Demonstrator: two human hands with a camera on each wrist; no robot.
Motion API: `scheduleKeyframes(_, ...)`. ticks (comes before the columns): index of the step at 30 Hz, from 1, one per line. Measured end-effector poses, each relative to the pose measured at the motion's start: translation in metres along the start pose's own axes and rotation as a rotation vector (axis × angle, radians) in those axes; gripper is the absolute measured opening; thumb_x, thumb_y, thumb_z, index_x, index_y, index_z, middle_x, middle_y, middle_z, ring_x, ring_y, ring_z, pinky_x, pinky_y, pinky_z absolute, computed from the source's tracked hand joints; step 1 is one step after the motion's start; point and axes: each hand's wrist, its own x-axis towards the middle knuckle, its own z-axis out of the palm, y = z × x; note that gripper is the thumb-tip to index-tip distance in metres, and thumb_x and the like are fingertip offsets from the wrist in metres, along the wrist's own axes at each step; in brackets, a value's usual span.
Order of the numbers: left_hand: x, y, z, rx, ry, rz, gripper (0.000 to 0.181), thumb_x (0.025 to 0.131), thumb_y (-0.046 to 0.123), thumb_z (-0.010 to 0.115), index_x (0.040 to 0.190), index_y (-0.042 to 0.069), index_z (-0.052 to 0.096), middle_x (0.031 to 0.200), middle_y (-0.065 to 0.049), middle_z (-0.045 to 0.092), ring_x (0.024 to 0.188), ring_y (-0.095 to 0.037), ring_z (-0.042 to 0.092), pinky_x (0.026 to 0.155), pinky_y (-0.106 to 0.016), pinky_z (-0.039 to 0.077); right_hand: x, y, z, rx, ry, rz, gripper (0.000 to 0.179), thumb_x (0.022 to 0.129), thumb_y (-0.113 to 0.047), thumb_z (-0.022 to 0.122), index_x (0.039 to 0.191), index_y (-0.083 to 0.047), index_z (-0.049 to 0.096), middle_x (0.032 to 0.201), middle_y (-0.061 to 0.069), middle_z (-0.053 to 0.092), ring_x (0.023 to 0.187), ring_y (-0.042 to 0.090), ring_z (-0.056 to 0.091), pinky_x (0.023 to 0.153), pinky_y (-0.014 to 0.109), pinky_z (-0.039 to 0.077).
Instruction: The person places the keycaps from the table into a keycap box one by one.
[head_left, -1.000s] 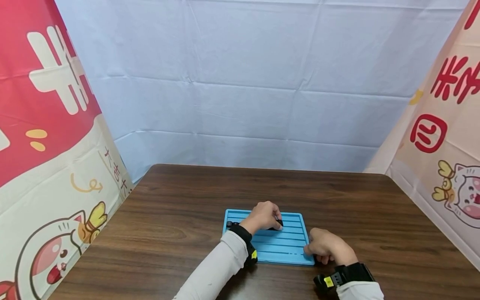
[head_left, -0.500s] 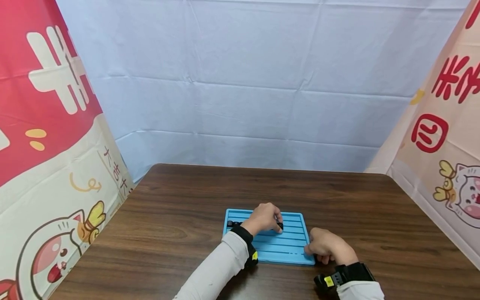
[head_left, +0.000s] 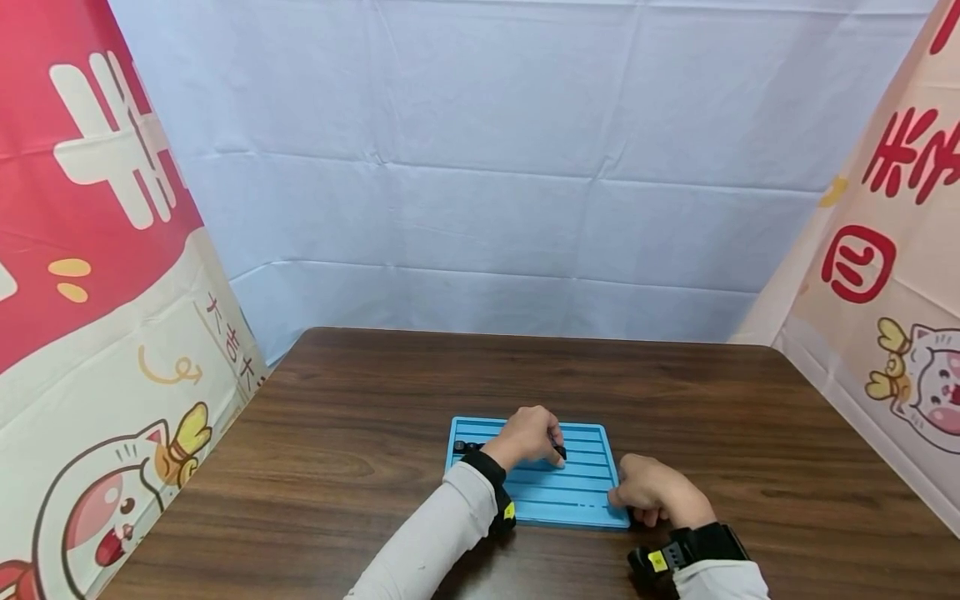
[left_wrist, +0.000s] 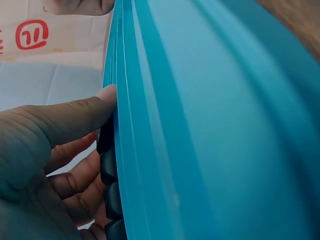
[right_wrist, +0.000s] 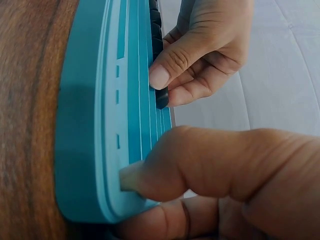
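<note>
A blue ridged tray [head_left: 558, 502] lies flat on the table, with a row of black keycaps [head_left: 460, 447] along one of its rear channels. Over that row is my left hand [head_left: 527, 435], its thumb and fingers pinching the black keycap [right_wrist: 162, 98] at the row's right end. In the left wrist view several more keycaps [left_wrist: 114, 200] stand side by side below the thumb. My right hand [head_left: 655, 492] grips the tray's near right corner, thumb on top and the fingers at the outer edge. Much of the row is hidden behind the left hand in the head view.
The brown wooden table [head_left: 360, 400] extends around the tray on all sides. A pale blue cloth [head_left: 480, 167] hangs behind it, with printed cloths at the left [head_left: 75, 333] and right [head_left: 892, 333].
My left hand has shifted very slightly toward me, and the keycap at its fingertips sits a little lower. My right hand stays on the tray corner.
</note>
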Motion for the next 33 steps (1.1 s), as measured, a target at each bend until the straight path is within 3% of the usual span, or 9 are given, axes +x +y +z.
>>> scheduleKeyframes(6,-0.001,-0.003,-0.003,-0.007,-0.017,0.015,0.022,0.068,0.020,0.084,0.079,0.015,0.065,0.071,0.009,0.055,0.066,-0.007,0.049,0.059,-0.024,0.043,-0.001,-0.001,0.000,0.000,0.002,-0.003,0.015,0.085,-0.011,0.062,0.075,-0.002,0.055,0.061,0.012,0.055,0.050,0.022,0.055,0.042,0.028,0.038)
scheduleKeyframes(18,-0.004,-0.004,-0.007,-0.009,-0.034,0.053,0.023,0.069,0.008,0.083,0.085,0.013,0.067,0.076,0.007,0.054,0.070,-0.007,0.049,0.063,-0.022,0.044,-0.002,-0.002,0.000,0.010,-0.005,-0.007,0.015,0.085,-0.010,0.062,0.075,-0.002,0.055,0.061,0.012,0.054,0.050,0.022,0.054,0.041,0.026,0.034)
scheduleKeyframes(33,-0.007,-0.006,-0.012,0.003,-0.049,0.074,0.026,0.070,0.014,0.083,0.090,0.012,0.067,0.073,0.007,0.052,0.067,-0.008,0.048,0.059,-0.023,0.042,-0.003,-0.003,0.001,0.000,0.000,-0.004,0.016,0.084,-0.010,0.062,0.073,-0.002,0.055,0.060,0.012,0.055,0.049,0.022,0.054,0.041,0.026,0.036)
